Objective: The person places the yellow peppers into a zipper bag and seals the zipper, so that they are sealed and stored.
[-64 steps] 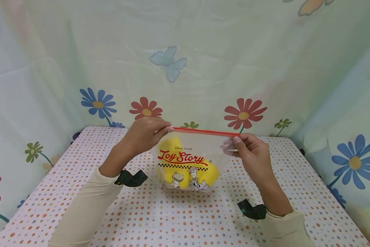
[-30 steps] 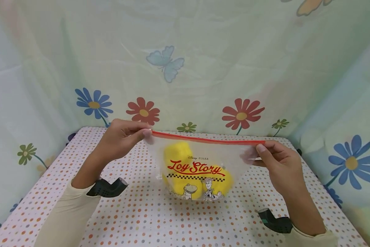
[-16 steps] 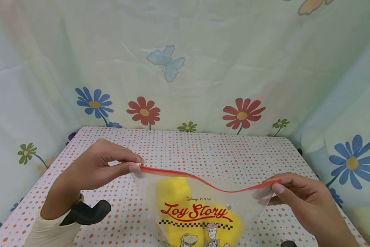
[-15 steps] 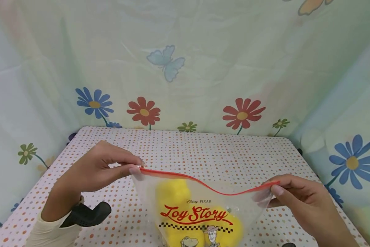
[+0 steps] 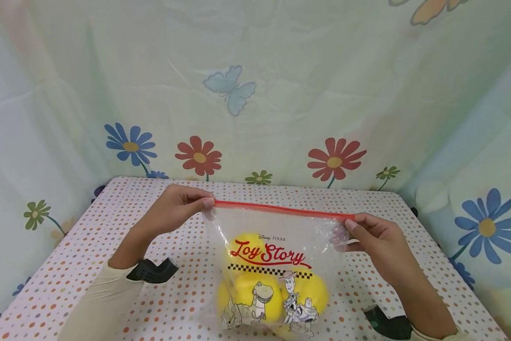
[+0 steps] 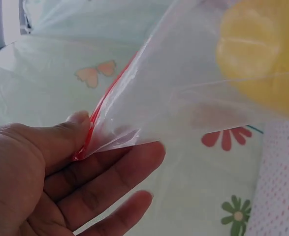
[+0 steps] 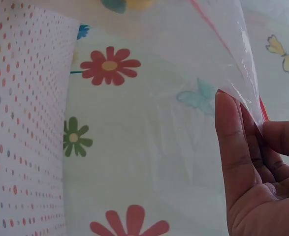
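Note:
A clear plastic zip bag [image 5: 319,225] with a red closure strip and "Toy Story" print hangs upright between both hands. Several yellow rounded things [image 5: 255,293] sit in its lower part; their exact kind is hard to make out. At the strip's left end, my left hand [image 5: 172,210] pinches the corner between thumb and forefinger. My right hand [image 5: 379,244] pinches the opposite end, its lower fingers behind the film. The left wrist view shows the red strip [image 6: 105,105] at the left thumb, other fingers extended. In the right wrist view, the right fingers [image 7: 233,142] lie against the film.
A white dotted cloth covers the table [image 5: 161,303] beneath the bag. Behind and at the sides hangs a pale curtain [image 5: 281,94] printed with flowers and butterflies. A black wrist camera [image 5: 153,271] is on the left forearm, another [image 5: 387,324] on the right.
The hands first moved apart and stretched the bag, then came lower and nearer, with the strip sagging. Now they are higher in view, somewhat closer together, and the strip is straight.

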`<control>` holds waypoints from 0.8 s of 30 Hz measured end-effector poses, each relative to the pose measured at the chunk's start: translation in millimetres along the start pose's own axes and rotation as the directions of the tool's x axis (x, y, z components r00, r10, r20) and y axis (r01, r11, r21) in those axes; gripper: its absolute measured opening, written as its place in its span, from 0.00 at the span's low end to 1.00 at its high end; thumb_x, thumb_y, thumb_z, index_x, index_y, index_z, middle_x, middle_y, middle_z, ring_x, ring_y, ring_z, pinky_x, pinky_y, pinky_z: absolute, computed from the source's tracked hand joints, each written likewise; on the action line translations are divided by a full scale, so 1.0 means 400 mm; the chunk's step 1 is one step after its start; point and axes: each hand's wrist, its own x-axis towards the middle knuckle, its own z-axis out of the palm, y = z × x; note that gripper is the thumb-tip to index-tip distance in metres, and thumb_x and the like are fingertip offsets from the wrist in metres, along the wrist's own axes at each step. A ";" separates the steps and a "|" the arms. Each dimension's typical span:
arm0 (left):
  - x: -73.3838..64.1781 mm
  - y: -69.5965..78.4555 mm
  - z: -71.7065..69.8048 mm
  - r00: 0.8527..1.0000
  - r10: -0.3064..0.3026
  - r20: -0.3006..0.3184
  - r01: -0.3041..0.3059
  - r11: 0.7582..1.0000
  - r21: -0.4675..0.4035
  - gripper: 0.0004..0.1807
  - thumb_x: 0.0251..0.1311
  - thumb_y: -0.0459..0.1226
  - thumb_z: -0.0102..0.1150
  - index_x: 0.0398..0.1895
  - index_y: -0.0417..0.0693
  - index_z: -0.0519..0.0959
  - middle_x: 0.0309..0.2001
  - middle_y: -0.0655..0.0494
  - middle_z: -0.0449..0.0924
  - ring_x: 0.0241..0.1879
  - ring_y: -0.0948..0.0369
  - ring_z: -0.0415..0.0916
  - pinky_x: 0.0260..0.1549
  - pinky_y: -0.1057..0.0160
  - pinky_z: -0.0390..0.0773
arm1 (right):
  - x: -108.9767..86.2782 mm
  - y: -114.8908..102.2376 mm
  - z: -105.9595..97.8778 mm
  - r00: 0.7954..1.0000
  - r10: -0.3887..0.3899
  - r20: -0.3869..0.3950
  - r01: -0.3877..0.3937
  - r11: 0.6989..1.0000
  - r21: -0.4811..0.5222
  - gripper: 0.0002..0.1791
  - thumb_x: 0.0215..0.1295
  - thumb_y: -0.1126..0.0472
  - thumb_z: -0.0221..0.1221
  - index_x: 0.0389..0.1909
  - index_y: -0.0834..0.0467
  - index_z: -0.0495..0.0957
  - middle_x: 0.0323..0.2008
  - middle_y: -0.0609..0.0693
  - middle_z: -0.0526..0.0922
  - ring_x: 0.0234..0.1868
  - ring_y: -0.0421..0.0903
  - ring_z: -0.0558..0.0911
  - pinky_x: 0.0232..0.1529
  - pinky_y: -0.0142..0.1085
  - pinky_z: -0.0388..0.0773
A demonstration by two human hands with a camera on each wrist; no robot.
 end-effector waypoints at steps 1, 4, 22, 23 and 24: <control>0.013 -0.012 0.007 1.000 -0.016 -0.015 0.016 1.000 0.012 0.12 0.64 0.39 0.60 0.43 0.41 0.86 0.31 0.59 0.84 0.34 0.61 0.82 0.39 0.59 0.82 | 0.016 0.009 0.004 1.000 0.010 -0.005 -0.010 1.000 0.003 0.18 0.71 0.58 0.55 0.48 0.71 0.75 0.37 0.46 0.83 0.36 0.43 0.85 0.35 0.37 0.83; 0.052 -0.048 0.024 0.998 -0.050 -0.035 0.050 0.998 0.023 0.13 0.65 0.40 0.60 0.44 0.41 0.85 0.31 0.58 0.84 0.34 0.60 0.82 0.40 0.56 0.82 | 0.063 0.036 0.015 0.999 0.030 -0.019 -0.031 0.999 -0.030 0.22 0.71 0.53 0.55 0.51 0.71 0.74 0.39 0.47 0.83 0.37 0.41 0.84 0.38 0.35 0.83; 0.131 -0.210 0.064 0.958 -0.286 -0.008 0.286 0.958 -0.025 0.13 0.66 0.36 0.57 0.46 0.35 0.83 0.27 0.51 0.82 0.31 0.55 0.83 0.40 0.43 0.79 | 0.256 0.163 0.082 0.977 0.187 0.100 -0.188 0.982 0.003 0.20 0.73 0.56 0.52 0.52 0.71 0.73 0.42 0.60 0.82 0.38 0.45 0.85 0.41 0.36 0.82; 0.131 -0.218 0.068 0.951 -0.309 -0.003 0.309 0.951 -0.034 0.13 0.66 0.36 0.57 0.46 0.35 0.83 0.27 0.51 0.82 0.31 0.55 0.83 0.41 0.44 0.79 | 0.262 0.173 0.086 0.974 0.198 0.107 -0.200 0.980 0.008 0.20 0.73 0.56 0.52 0.51 0.71 0.73 0.42 0.59 0.82 0.38 0.45 0.85 0.41 0.37 0.82; 0.132 -0.227 0.072 0.942 -0.335 0.001 0.335 0.941 -0.038 0.14 0.67 0.37 0.57 0.47 0.35 0.83 0.27 0.51 0.82 0.30 0.55 0.83 0.42 0.44 0.79 | 0.266 0.182 0.091 0.971 0.210 0.112 -0.212 0.977 0.012 0.19 0.73 0.57 0.52 0.51 0.71 0.73 0.42 0.59 0.82 0.38 0.45 0.85 0.41 0.37 0.82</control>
